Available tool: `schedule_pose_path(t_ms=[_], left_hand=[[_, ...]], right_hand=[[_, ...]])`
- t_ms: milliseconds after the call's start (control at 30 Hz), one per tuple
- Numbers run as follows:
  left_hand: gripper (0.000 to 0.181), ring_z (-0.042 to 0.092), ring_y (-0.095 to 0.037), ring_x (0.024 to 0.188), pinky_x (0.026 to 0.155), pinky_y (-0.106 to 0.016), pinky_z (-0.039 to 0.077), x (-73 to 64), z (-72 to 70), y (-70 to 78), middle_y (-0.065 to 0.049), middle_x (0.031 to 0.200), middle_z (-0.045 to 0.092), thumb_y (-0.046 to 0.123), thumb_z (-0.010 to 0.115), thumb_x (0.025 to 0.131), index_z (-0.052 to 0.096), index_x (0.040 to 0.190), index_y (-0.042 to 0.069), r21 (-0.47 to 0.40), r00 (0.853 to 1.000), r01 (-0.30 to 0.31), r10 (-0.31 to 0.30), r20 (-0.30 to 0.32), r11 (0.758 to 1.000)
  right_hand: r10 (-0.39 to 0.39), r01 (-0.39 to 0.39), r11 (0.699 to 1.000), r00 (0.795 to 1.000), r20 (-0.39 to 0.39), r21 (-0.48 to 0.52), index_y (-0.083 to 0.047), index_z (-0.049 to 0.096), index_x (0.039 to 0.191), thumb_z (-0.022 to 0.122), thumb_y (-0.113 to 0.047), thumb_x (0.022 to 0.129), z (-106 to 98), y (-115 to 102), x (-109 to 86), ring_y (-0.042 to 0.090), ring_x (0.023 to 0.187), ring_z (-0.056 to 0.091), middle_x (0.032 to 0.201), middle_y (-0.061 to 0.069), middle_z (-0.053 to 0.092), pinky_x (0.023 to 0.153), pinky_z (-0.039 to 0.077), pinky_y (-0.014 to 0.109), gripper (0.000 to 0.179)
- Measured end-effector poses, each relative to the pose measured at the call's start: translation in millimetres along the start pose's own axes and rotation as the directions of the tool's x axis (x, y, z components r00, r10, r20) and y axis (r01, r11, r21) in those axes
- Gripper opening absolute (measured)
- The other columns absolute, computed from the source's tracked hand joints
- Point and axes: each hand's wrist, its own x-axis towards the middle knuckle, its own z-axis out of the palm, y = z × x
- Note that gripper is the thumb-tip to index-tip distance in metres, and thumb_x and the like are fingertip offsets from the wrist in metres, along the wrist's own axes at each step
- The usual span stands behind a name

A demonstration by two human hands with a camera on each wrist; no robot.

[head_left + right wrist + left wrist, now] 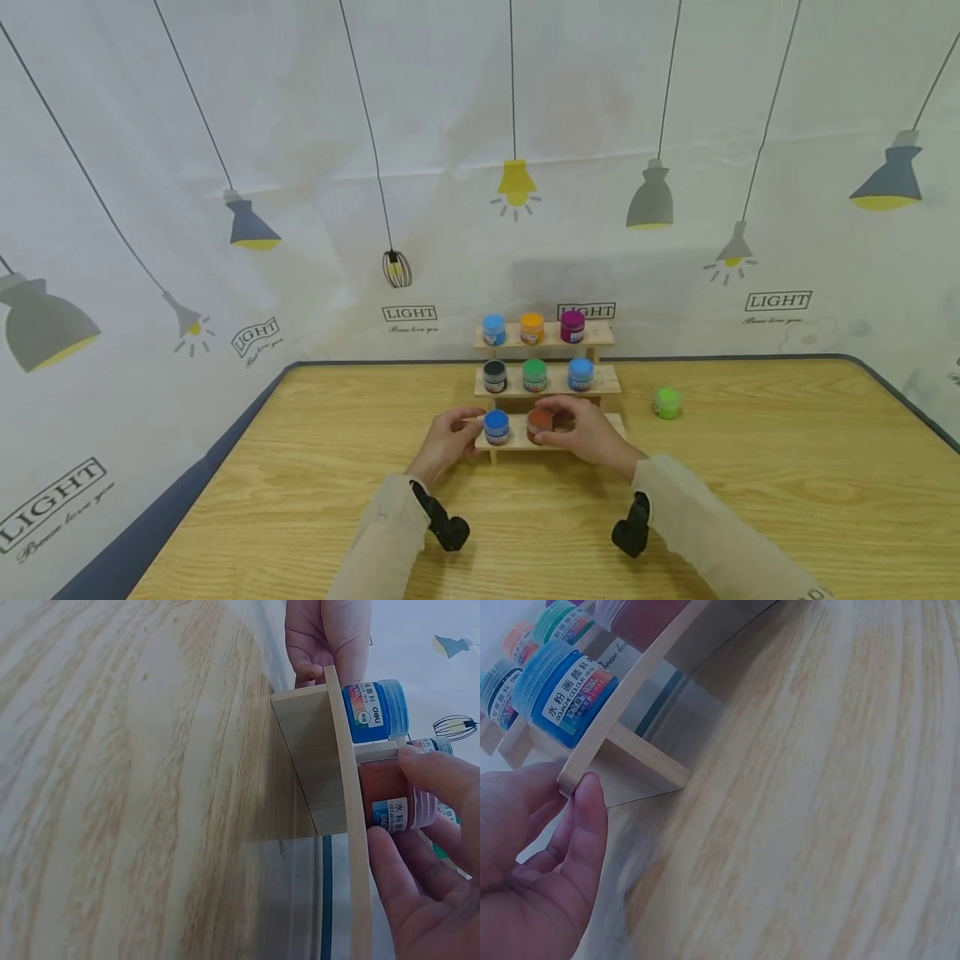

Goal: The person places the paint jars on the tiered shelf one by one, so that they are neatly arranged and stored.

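A small three-tier wooden rack holds gouache paint jars. On its lowest shelf stands a blue paint jar, beside a reddish-brown paint jar. My right hand grips the brown jar between thumb and fingers; in the right wrist view that jar sits upright against the shelf board. With thumb and fingers, my left hand pinches the left end of the lowest shelf, just left of the blue jar. The left wrist view shows this pinch on the shelf edge close up.
Black, green and light blue jars line the middle shelf. Light blue, orange and purple jars stand on top. A lime-green jar is on the wooden table, right of the rack. Behind hangs a lamp-print cloth.
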Motion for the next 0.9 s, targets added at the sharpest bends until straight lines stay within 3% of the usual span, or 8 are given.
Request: schedule_pose_path(t_ms=[233,467,700,900], left_hand=[[0.03,0.044,-0.011,0.055,0.061,-0.03,0.049,-21.0,1.3,25.7,-0.015,0.08,0.055,0.007,0.048,0.092,0.051,0.119,-0.004,-0.011,1.0,-0.004,0.004,0.015,1.0],[0.031,0.044,-0.011,0.055,0.061,-0.03,0.049,-22.2,1.9,26.9,-0.011,0.076,0.053,0.007,0.047,0.092,0.05,0.12,-0.005,-0.014,1.0,-0.003,0.003,0.016,1.0],[0.03,0.044,-0.011,0.055,0.061,-0.03,0.049,-21.3,0.8,26.1,-0.012,0.076,0.053,0.007,0.048,0.092,0.051,0.119,-0.005,-0.012,1.0,-0.005,0.005,0.009,1.0],[0.03,0.045,-0.012,0.055,0.059,-0.029,0.049,-8.2,-0.1,10.2,-0.012,0.078,0.055,0.009,0.05,0.091,0.052,0.118,-0.003,-0.022,1.0,-0.01,0.011,0.016,1.0]], right_hand=[[-0.024,0.023,0.998,1.0,0.018,0.065,0.003,0.054,0.115,0.068,-0.011,0.078,-5,2,-6.7,0.029,0.094,0.055,0.105,0.015,0.057,0.08,0.045,0.038,0.041],[-0.089,0.088,0.994,0.996,0.0,0.069,0.007,0.054,0.111,0.067,-0.009,0.078,-16,7,-16.7,0.031,0.091,0.057,0.104,0.019,0.058,0.078,0.047,0.037,0.039],[-0.054,0.055,0.998,0.998,-0.019,0.043,0.007,0.053,0.112,0.066,-0.01,0.08,-29,11,-28.4,0.031,0.092,0.056,0.105,0.022,0.056,0.079,0.046,0.039,0.039],[-0.021,0.021,1.0,0.999,-0.037,0.019,0.005,0.054,0.112,0.065,-0.011,0.08,-42,16,-36.5,0.03,0.092,0.056,0.105,0.022,0.056,0.073,0.048,0.031,0.037]])
